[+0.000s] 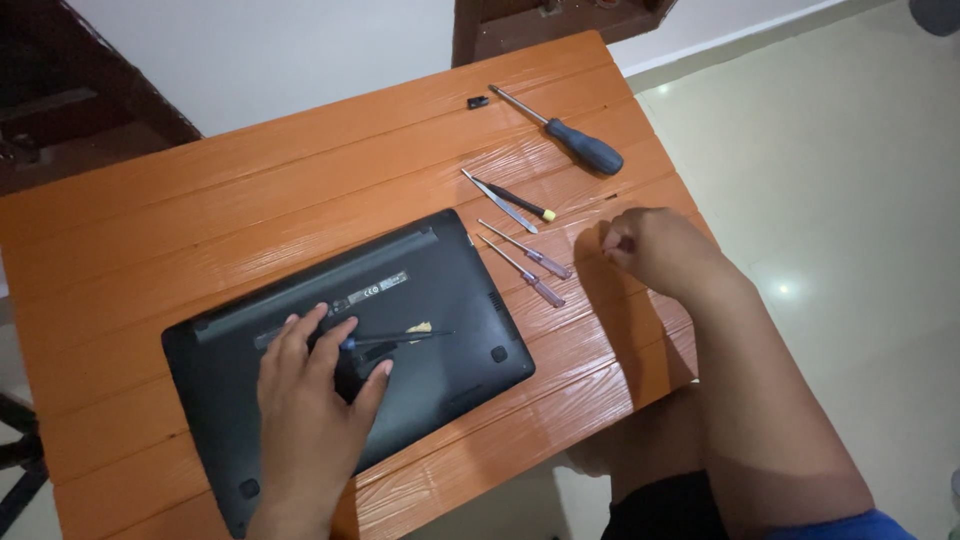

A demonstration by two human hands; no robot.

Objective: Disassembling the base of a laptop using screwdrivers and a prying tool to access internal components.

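Lower left of frame: black laptop [400,300], underside up, is pressed flat by the spread left hand [315,395]. A small screwdriver [400,338] is pinned beneath its fingers, long axis near horizontal, tip pointing right. Right hand [655,250], loosely curled, is rested on the orange table [150,250], well apart.

A: Dim overall, with a warm cast. The orange bench [200,250] shows streaky glare on its planks near the tools.

B: Shadows?

A: Soft ones. The right hand [655,250] throws a dark patch leftward onto the bench, so light comes from the right. A small bright reflection sits on the floor [785,290].

B: Sharpness?

A: Mostly in focus, slightly grainy. The top left corner is nearly black.
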